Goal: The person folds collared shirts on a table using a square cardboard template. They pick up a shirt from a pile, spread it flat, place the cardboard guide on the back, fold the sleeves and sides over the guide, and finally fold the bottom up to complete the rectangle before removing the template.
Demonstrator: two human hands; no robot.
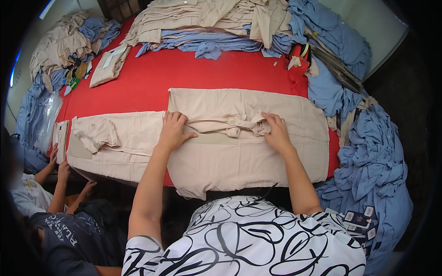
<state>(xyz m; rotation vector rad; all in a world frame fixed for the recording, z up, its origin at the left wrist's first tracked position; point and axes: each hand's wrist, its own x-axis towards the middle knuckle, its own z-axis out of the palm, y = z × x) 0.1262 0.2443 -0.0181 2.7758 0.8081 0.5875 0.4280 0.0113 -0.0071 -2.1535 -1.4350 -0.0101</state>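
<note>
A beige garment (244, 165), probably a shirt, lies spread on the red table in front of me. Its raised band of bunched cloth runs between my hands, with a flat tan board (216, 138) partly showing beneath. My left hand (173, 131) rests on the garment's left part, fingers lying on the cloth and thumb stretched out over the board. At the right end of the bunch, my right hand (277, 133) has its fingers and thumb closed on the gathered fabric. A second beige garment (119, 156) lies just left, with another tan board (79, 149) showing at its end.
Behind the red tabletop (198, 73) rise stacked beige garments (207, 18) above blue ones (198, 41). A folded beige garment (110, 66) lies back left. Blue garments (375, 161) heap at right, with dark tags (361, 221) near me. Two people (69, 234) work at left.
</note>
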